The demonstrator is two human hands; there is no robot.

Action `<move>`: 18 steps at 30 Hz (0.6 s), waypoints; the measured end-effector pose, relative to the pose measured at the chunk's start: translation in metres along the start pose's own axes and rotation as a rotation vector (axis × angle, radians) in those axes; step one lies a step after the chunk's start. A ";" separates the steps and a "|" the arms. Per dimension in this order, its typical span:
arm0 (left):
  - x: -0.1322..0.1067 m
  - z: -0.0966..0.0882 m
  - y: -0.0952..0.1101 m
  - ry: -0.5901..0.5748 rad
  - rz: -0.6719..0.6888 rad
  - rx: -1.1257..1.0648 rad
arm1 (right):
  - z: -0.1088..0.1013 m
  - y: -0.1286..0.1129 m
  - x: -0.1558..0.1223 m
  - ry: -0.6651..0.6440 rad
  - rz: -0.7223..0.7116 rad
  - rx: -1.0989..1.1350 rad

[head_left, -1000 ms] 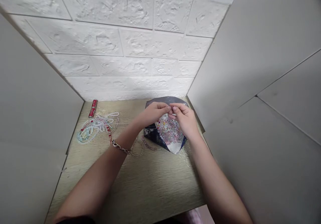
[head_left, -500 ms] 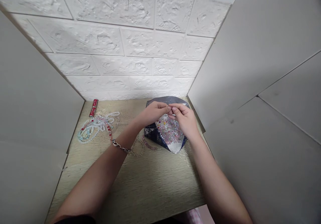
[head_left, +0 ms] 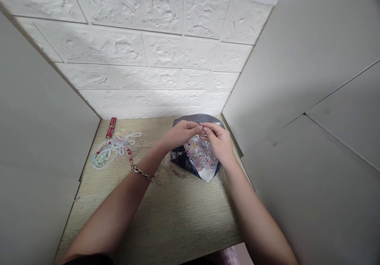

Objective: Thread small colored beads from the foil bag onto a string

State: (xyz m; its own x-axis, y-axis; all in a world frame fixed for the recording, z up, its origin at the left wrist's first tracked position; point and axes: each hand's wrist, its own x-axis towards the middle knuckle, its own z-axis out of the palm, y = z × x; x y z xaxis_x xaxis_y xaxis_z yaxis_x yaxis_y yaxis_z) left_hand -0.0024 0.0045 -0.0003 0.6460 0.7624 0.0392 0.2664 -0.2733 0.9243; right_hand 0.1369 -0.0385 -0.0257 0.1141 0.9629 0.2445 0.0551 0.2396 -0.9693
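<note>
My left hand [head_left: 181, 134] and my right hand [head_left: 219, 141] meet fingertip to fingertip above a dark blue box [head_left: 181, 159] full of small mixed-colour beads [head_left: 200, 156]. Both hands pinch something tiny between thumb and fingers; I cannot make out what it is. A thin bead strand [head_left: 166, 174] trails on the table below my left wrist, which wears a chain bracelet [head_left: 142, 174]. The box stands at the back right of the wooden table [head_left: 166, 217].
A heap of finished bead strands [head_left: 114, 151], white, teal and red, lies at the back left. A small red tube [head_left: 111, 127] lies by the brick-pattern wall. Grey panels [head_left: 297, 79] close in the table on the left and right.
My fingertips have shifted slightly as they work the small thing between them. Nothing else has moved.
</note>
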 end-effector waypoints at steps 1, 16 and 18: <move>0.000 0.000 0.000 -0.004 0.023 0.011 | 0.000 0.000 0.000 -0.002 -0.012 -0.007; -0.004 -0.004 0.007 0.009 0.047 0.054 | -0.003 -0.001 0.000 0.008 -0.138 -0.130; -0.005 -0.005 0.008 -0.002 0.040 0.040 | -0.002 -0.001 0.000 0.018 -0.131 -0.137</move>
State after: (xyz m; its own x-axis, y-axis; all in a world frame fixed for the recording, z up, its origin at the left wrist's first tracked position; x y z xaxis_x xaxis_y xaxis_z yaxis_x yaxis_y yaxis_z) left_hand -0.0065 0.0013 0.0091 0.6582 0.7491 0.0749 0.2685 -0.3265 0.9063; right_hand 0.1391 -0.0393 -0.0252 0.1151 0.9218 0.3701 0.2049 0.3425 -0.9169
